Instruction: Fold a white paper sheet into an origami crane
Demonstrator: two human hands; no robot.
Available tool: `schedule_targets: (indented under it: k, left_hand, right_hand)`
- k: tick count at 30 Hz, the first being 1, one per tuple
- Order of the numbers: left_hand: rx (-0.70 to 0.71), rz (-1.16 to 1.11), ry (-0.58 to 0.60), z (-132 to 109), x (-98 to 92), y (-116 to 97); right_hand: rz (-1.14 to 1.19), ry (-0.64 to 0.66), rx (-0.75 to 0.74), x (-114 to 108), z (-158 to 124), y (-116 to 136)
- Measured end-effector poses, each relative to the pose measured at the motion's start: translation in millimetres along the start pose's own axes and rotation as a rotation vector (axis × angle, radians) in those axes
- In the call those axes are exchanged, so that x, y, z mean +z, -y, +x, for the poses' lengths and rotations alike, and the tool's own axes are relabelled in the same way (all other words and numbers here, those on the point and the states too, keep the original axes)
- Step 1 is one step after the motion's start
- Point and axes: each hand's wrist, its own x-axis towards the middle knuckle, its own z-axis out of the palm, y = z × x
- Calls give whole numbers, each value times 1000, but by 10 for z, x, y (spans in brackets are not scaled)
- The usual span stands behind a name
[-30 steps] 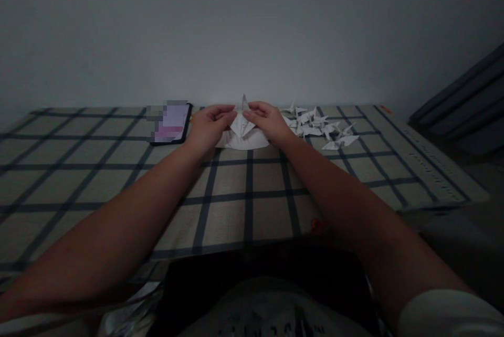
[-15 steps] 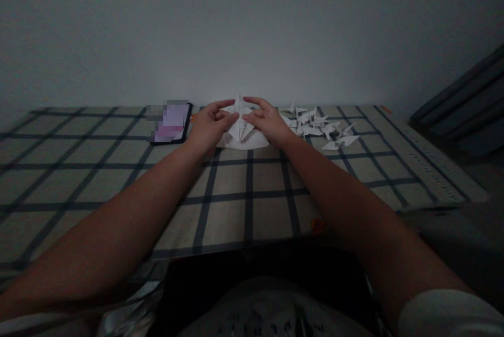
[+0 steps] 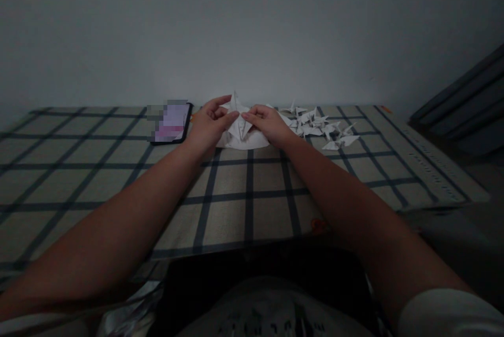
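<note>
A folded piece of white origami paper [image 3: 241, 128], diamond-shaped with pointed ends, stands between my two hands. My left hand [image 3: 212, 119] pinches its left side with the thumb in front, the index finger stretched up by the top point. On the other side, my right hand [image 3: 268, 123] grips the right edge between thumb and curled fingers. Beneath the origami paper lies a white sheet [image 3: 255, 140] with a rounded front edge. Several folded paper cranes [image 3: 315, 123] are heaped just right of my right hand.
A phone [image 3: 171, 124] with a lit, partly blurred screen lies left of my left hand. The table wears a checked cloth [image 3: 230, 179] and its far edge meets a plain wall [image 3: 252, 27]. Dark folded fabric [image 3: 464, 101] hangs at the right.
My right index finger has come down from the top point and curled in at the right edge. The paper's top point has tipped slightly left; my left hand has barely moved.
</note>
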Motion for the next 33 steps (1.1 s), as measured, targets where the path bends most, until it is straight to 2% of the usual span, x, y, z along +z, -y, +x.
schedule_targets:
  k: [6, 9, 14, 16, 18, 20, 23, 26, 28, 33]
  left_hand:
    - [18, -15, -35, 52, -24, 39]
    - [26, 16, -75, 57, -30, 75]
    - [90, 221, -169, 52, -62, 77]
    - [45, 218, -136, 29, -44, 38]
    - [-38, 147, -41, -13, 3, -17]
    - [-62, 89, 13, -63, 56, -70]
    - [-64, 44, 44, -116, 99, -113]
    - [-83, 15, 51, -118, 78, -111]
    - [-98, 26, 18, -94, 44, -94]
    - [-124, 31, -100, -5, -9, -38]
  right_hand:
    - [60, 50, 59, 28, -8, 7]
    - [33, -27, 29, 13, -1, 3]
    - [-85, -143, -16, -31, 38, -57]
    - [-145, -150, -59, -37, 49, -77]
    - [-215, -146, -132, -33, 49, -81]
    - [-305, -130, -218, -23, 39, -72]
    - [-433, -56, -305, -8, 17, -57]
    - [-485, 22, -330, -3, 5, -61]
    - [-471, 17, -322, -11, 8, -68]
    - [-339, -91, -227, -69, 43, -68]
